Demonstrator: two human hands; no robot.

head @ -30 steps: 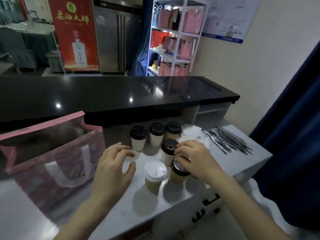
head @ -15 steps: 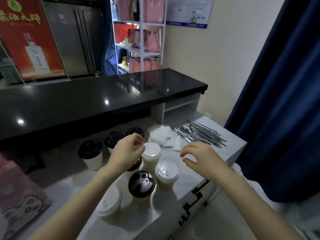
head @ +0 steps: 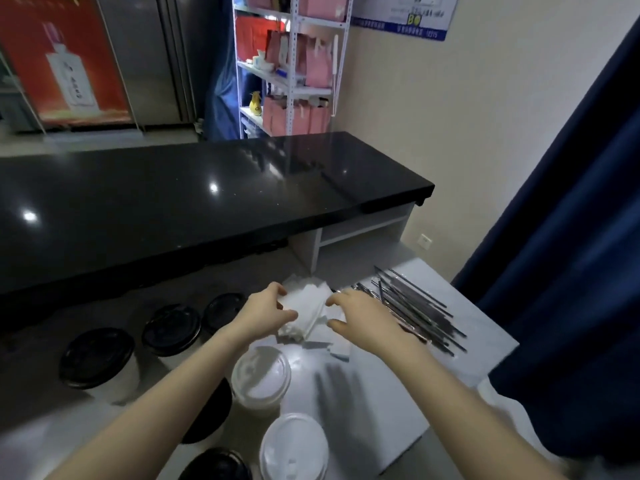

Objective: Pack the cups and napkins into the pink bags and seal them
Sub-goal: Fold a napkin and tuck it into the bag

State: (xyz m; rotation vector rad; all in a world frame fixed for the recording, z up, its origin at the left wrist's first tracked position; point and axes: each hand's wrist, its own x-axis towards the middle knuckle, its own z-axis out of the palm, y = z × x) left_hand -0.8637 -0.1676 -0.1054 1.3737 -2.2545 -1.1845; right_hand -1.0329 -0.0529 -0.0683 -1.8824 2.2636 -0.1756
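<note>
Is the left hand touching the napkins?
Touching. The head view shows the left hand with its thumb and fingertips curled onto the left edge of the napkins, with no gap between them.

White napkins point(head: 313, 303) heaped, crumpled, just beyond lidded cups point(head: 260, 375).

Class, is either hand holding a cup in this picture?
No. The left hand and right hand are both at the napkins, away from the cups.
</note>
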